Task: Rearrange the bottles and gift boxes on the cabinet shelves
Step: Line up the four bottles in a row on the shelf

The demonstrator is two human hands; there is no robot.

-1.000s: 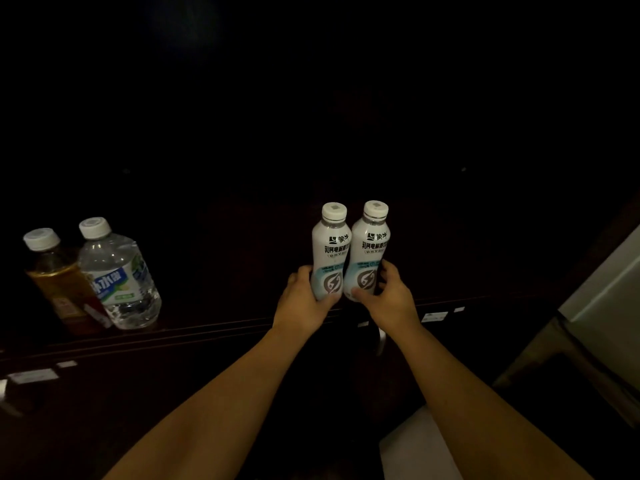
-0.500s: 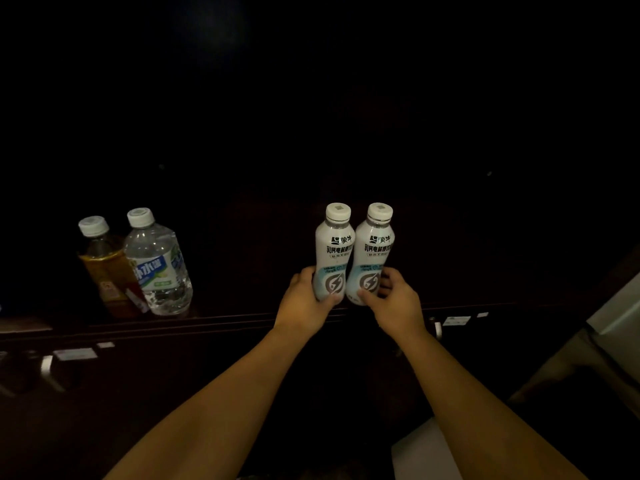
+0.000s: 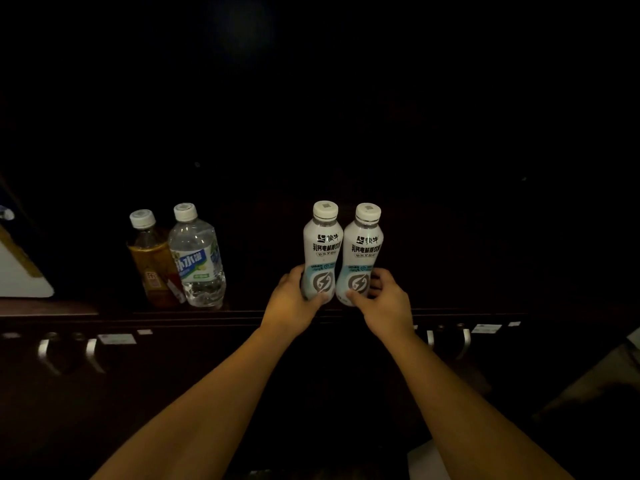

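Two white bottles are standing upright and side by side at the front of the dark cabinet shelf [image 3: 450,311], their sides touching, and I am watching both hands working on them. The left hand [image 3: 294,303] is gripping the lower part of the left white bottle [image 3: 322,251], its thumb crossing the front just under the round lightning mark and its fingers curling around the far side. The right hand [image 3: 384,301] is gripping the base of the right white bottle [image 3: 362,252], its thumb pressing at the bottom front and its fingers wrapping around the right side. I am seeing both caps pale and closed, and both labels facing me with dark print. Well apart to the left on the same shelf, an amber bottle [image 3: 152,265] and a clear water bottle [image 3: 197,261] are standing upright and touching each other, the clear one on the right, with nothing holding them. Farther left, at the edge of the view, a pale box [image 3: 20,275] with a yellow stripe is showing only in part, and I cannot tell what it is sitting on. Below the shelf edge, metal handles [image 3: 91,355] and small pale labels [image 3: 116,338] are catching the light on the dark cabinet front. The space above the shelf is too dark for me to make out.
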